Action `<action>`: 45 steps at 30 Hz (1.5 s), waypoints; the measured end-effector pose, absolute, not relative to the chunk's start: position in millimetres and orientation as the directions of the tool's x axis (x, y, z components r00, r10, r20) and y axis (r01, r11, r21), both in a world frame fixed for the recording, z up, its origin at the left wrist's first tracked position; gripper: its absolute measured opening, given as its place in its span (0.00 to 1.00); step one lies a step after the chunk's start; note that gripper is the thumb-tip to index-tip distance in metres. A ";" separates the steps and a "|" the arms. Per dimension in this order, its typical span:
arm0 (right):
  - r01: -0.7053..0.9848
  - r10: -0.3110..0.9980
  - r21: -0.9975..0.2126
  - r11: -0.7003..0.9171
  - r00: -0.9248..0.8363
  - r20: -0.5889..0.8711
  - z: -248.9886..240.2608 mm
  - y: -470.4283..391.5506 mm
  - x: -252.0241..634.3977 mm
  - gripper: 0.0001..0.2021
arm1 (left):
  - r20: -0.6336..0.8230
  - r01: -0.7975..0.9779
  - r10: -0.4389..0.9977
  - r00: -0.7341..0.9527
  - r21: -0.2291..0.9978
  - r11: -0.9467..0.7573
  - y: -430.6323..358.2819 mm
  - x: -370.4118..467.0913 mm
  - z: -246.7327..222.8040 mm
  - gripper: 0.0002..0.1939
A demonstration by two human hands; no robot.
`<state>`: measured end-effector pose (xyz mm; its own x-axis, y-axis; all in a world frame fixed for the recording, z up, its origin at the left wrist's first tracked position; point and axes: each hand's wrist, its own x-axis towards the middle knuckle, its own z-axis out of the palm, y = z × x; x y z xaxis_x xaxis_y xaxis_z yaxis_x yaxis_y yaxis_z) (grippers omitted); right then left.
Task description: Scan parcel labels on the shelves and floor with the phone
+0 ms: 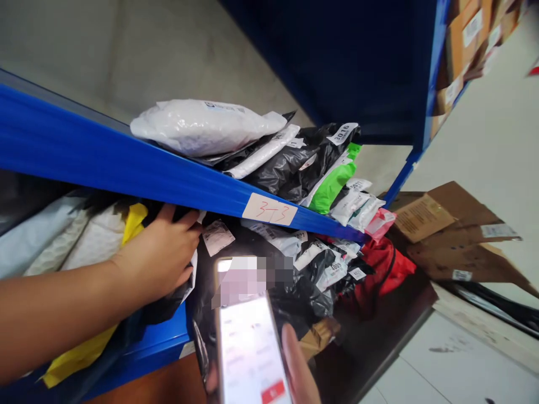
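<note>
My left hand [158, 255] reaches in from the left onto the lower shelf, its fingers curled over a black parcel [162, 306] that stands among upright bags. My right hand [298, 365] comes from the bottom edge, wrapped round a phone [252, 348] with a lit screen. The phone's upper part is blurred out. Behind the phone lies a large black plastic parcel [236, 235] with a white label. Left of my left hand stand white padded bags [99, 235] and a yellow bag [84, 356].
A blue shelf beam [189, 188] labelled "3-3" runs across the view. Above it lie a white parcel [202, 126], black bags and a green bag [334, 188]. Labelled parcels, a red bag [387, 266] and an open cardboard box [455, 213] are at the right.
</note>
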<state>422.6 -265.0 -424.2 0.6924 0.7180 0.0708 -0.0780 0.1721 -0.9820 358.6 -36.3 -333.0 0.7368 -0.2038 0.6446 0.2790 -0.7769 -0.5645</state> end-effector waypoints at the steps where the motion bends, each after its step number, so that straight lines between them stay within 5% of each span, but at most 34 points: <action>1: -0.243 0.839 -0.959 0.144 0.544 -0.012 -413.6 -254.8 424.6 0.46 | 0.652 0.278 -0.198 0.732 -0.550 -0.788 -34.6 355.6 -332.3 0.19; 3: -0.417 0.959 -0.904 0.093 0.282 -0.032 -389.3 -235.4 430.5 0.43 | 0.677 0.266 -0.205 0.707 -0.523 -0.810 -32.3 350.7 -331.4 0.17; 5: -0.420 0.980 -0.906 0.044 0.196 -0.043 -365.7 -220.0 436.5 0.44 | 0.706 0.243 -0.234 0.669 -0.505 -0.828 -30.9 347.3 -330.9 0.19; 12: -0.226 0.978 -0.974 -0.034 0.194 -0.079 -337.0 -201.7 450.1 0.45 | 0.693 0.263 -0.100 0.714 -0.398 -0.879 -27.6 339.1 -329.0 0.17; 19: -0.223 0.975 -0.973 -0.052 0.199 -0.098 -346.1 -194.3 458.6 0.45 | 0.668 0.251 -0.017 0.744 -0.303 -0.919 -28.4 329.0 -326.0 0.19; 25: -0.196 0.976 -0.979 -0.057 0.195 -0.096 -343.3 -192.5 458.4 0.46 | 0.717 0.247 -0.106 0.688 -0.370 -0.896 -27.6 326.2 -326.9 0.17; 45: -0.143 0.970 -0.986 -0.082 0.216 -0.112 -340.5 -193.3 454.2 0.45 | 0.681 0.238 -0.092 0.726 -0.375 -0.896 -24.1 327.3 -331.0 0.14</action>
<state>454.2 -193.3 -340.5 0.2162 0.9699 -0.1118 -0.1430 -0.0818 -0.9863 327.3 -24.1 -331.0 0.7263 -0.0920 0.6811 0.2380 -0.8960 -0.3748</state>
